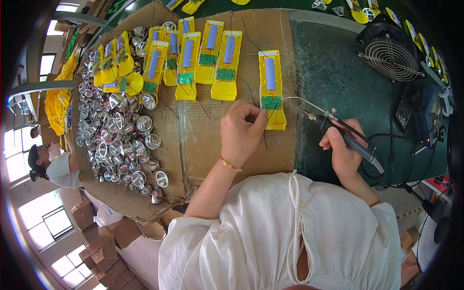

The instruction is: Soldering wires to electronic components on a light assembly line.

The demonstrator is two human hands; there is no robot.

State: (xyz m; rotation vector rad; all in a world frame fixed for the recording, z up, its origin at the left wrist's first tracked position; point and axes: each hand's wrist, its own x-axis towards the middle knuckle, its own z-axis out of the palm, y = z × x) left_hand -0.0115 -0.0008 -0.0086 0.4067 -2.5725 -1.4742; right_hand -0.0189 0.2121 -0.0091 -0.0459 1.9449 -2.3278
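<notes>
Head view. The left hand (240, 133) is held palm-down over the brown corrugated cardboard sheet (212, 140), its wrist bent and its fingers curled; thumb and forefinger are pinched on thin wires at the lower left edge of the yellow plastic housing half (271, 89). A beaded bracelet is worn on that wrist. The right hand (343, 152) is closed around the black handle of the soldering iron (348, 140), which is gripped like a pen; the metal tip is directed leftward and touches, or lies just beside, the small green circuit board (271, 102) seated in the housing. A blue cylindrical battery cell (270, 73) is seated above the board in the same housing, which lies flat on the cardboard near its right edge.

A row of similar yellow housings with blue cells and green boards (193, 58) is laid out further back on the cardboard. A heap of silver reflector cups (116, 140) is piled at the left. A black fan with a wire grille (389, 55) stands on the dark green work surface (333, 77) at the right.
</notes>
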